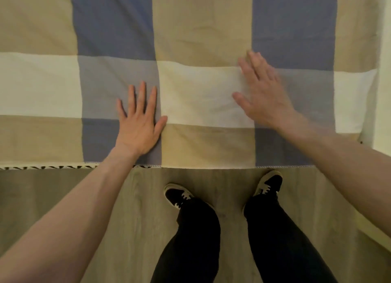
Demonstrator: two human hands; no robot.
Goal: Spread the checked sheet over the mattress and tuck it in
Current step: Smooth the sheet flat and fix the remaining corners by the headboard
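The checked sheet (203, 29), in tan, blue-grey and cream squares, lies spread flat over the mattress and fills the upper half of the head view. Its fringed near edge (63, 167) hangs at the bed's side. My left hand (138, 122) lies palm down on the sheet near that edge, fingers straight and spread. My right hand (261, 92) is flat over the sheet further right, fingers straight; it is motion-blurred. Neither hand holds any cloth. The mattress itself is hidden under the sheet.
I stand on a wood-look floor (131, 219) close to the bed, in dark trousers and black shoes (178, 195). A pale wall or panel (384, 92) runs along the right, next to the sheet's right edge.
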